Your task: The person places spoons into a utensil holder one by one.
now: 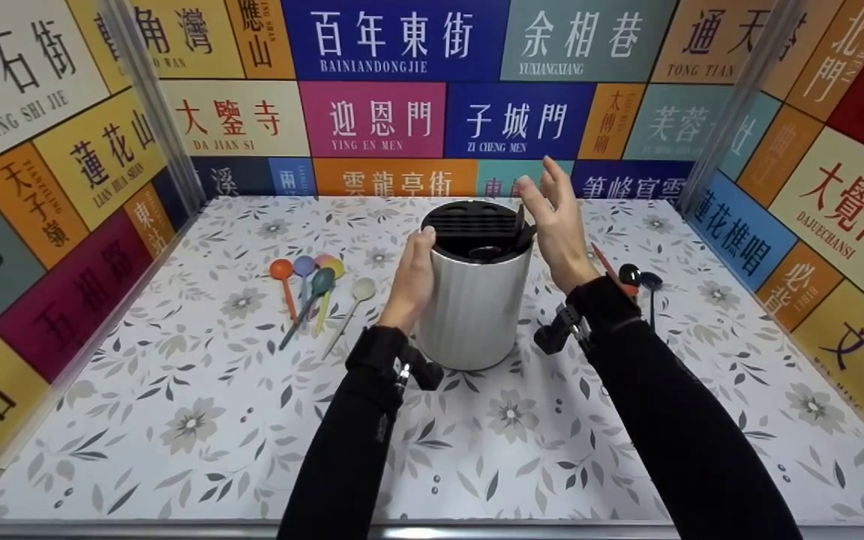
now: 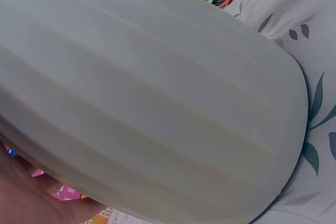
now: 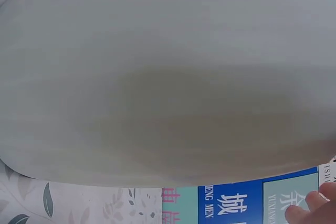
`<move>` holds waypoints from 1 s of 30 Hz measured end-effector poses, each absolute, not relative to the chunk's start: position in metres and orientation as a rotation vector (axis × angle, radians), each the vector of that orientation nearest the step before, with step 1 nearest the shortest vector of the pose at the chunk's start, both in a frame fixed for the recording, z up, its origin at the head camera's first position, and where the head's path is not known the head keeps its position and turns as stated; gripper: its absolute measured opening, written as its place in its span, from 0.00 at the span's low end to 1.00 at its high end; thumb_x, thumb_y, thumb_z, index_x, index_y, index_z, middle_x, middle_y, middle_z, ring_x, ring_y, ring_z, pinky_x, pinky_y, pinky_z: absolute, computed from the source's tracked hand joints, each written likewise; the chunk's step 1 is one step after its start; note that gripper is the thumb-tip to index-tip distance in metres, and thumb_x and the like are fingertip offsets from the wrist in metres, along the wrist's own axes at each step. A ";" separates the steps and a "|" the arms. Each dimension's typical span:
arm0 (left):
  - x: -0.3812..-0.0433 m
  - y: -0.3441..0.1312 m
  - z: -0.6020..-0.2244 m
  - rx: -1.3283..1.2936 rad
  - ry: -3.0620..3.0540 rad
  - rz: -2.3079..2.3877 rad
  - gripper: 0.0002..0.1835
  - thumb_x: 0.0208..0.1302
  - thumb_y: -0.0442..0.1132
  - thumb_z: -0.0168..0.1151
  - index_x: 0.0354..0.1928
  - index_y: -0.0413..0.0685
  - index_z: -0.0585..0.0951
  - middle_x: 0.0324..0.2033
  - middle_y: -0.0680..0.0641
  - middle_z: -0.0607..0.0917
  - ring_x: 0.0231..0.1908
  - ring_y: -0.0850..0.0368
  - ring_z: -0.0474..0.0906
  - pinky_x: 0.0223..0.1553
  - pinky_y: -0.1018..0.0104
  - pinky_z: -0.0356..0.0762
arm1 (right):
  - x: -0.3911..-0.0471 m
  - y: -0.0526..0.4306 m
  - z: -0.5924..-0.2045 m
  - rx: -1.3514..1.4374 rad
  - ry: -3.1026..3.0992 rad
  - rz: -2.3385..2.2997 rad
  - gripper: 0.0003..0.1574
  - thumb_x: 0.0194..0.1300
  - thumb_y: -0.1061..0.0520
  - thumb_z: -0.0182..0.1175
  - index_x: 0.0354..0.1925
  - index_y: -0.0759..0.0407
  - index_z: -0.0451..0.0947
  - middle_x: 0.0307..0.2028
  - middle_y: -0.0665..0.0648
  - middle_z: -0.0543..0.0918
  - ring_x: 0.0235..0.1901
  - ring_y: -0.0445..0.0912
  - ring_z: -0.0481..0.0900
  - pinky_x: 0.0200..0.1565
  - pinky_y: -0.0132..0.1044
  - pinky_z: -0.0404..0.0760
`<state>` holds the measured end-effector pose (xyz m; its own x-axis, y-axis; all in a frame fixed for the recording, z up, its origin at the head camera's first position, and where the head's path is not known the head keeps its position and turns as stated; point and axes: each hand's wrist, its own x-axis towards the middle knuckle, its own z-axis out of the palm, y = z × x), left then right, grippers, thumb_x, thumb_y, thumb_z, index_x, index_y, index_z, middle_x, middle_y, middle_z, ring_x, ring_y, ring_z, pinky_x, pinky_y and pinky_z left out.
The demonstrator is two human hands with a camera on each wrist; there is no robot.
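A white cylindrical utensil holder [image 1: 473,311] with a black slotted insert [image 1: 469,221] stands upright on the patterned tabletop. My left hand [image 1: 411,279] holds it from the left, thumb near the rim; in the left wrist view, fingers [image 2: 37,192] run along its far side. At the right of the rim, my right hand [image 1: 558,229] is raised with fingers loosely extended, holding nothing visible. Dark pieces [image 1: 520,229] stick up inside the opening near that hand; their kind cannot be made out. The holder's wall [image 3: 173,87] fills most of the right wrist view.
Several colourful spoons [image 1: 319,281] lie in a group left of the holder. To the right, partly hidden by the right wrist, are a dark ladle [image 1: 651,281] and other red and black utensils [image 1: 629,274]. Sign-covered panels [image 1: 387,120] enclose the back and sides.
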<state>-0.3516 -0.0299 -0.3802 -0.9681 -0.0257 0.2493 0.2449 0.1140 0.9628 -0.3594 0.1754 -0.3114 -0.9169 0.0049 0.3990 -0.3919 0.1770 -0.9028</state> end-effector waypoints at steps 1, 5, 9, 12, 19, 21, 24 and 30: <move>-0.352 -0.030 -0.380 -0.222 -2.181 -1.952 0.30 0.81 0.54 0.35 0.70 0.43 0.72 0.75 0.43 0.69 0.77 0.50 0.60 0.76 0.59 0.54 | -0.359 0.176 -0.312 0.377 -2.160 1.805 0.50 0.77 0.36 0.52 0.85 0.51 0.45 0.83 0.59 0.50 0.81 0.50 0.48 0.79 0.51 0.48; -0.351 -0.030 -0.380 -0.233 -2.192 -1.953 0.31 0.81 0.53 0.35 0.74 0.44 0.69 0.78 0.43 0.66 0.78 0.50 0.57 0.77 0.60 0.52 | -0.358 0.182 -0.313 0.426 -2.189 1.867 0.48 0.81 0.33 0.40 0.85 0.48 0.38 0.85 0.53 0.42 0.82 0.47 0.41 0.80 0.50 0.39; -0.351 -0.030 -0.379 -0.230 -2.203 -1.958 0.32 0.81 0.54 0.34 0.77 0.45 0.67 0.78 0.44 0.65 0.78 0.50 0.57 0.77 0.60 0.52 | -0.360 0.190 -0.314 0.438 -2.230 1.936 0.45 0.82 0.31 0.28 0.86 0.44 0.34 0.85 0.51 0.36 0.82 0.46 0.34 0.79 0.51 0.32; -0.351 -0.031 -0.379 -0.240 -2.203 -1.958 0.33 0.81 0.54 0.35 0.78 0.44 0.65 0.79 0.44 0.64 0.79 0.51 0.56 0.77 0.61 0.51 | -0.362 0.199 -0.317 0.394 -2.325 1.884 0.44 0.81 0.30 0.22 0.85 0.42 0.33 0.85 0.51 0.35 0.82 0.48 0.31 0.78 0.55 0.28; -0.351 -0.031 -0.379 -0.231 -2.203 -1.921 0.32 0.80 0.52 0.36 0.77 0.43 0.67 0.78 0.44 0.65 0.78 0.51 0.57 0.77 0.62 0.52 | -0.367 0.224 -0.333 0.325 -2.476 1.718 0.45 0.81 0.29 0.21 0.85 0.44 0.34 0.85 0.51 0.35 0.82 0.50 0.32 0.78 0.58 0.31; -0.350 -0.031 -0.380 -0.220 -2.205 -1.933 0.32 0.80 0.54 0.35 0.76 0.44 0.67 0.77 0.43 0.66 0.78 0.50 0.58 0.77 0.61 0.53 | -0.367 0.233 -0.338 0.309 -2.531 1.651 0.47 0.81 0.28 0.23 0.85 0.47 0.33 0.84 0.54 0.35 0.82 0.52 0.33 0.78 0.58 0.33; -0.350 -0.030 -0.380 -0.204 -2.204 -1.945 0.32 0.81 0.57 0.35 0.73 0.45 0.70 0.75 0.43 0.69 0.76 0.49 0.61 0.76 0.58 0.55 | -0.368 0.247 -0.346 0.273 -2.620 1.526 0.50 0.81 0.27 0.26 0.85 0.52 0.32 0.84 0.60 0.38 0.82 0.56 0.35 0.79 0.59 0.37; -0.350 -0.030 -0.379 -0.186 -2.193 -1.947 0.31 0.81 0.59 0.36 0.69 0.45 0.73 0.72 0.43 0.72 0.74 0.49 0.64 0.75 0.56 0.57 | -0.370 0.279 -0.358 0.143 -2.781 1.345 0.55 0.80 0.27 0.31 0.84 0.60 0.32 0.82 0.70 0.40 0.81 0.65 0.38 0.77 0.64 0.39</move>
<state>-0.3499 -0.0299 -0.3791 -0.9715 -0.0400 0.2338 0.2274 0.1228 0.9660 -0.3698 0.2788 -0.3578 -0.9945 -0.0618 0.0845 -0.1045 0.6178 -0.7794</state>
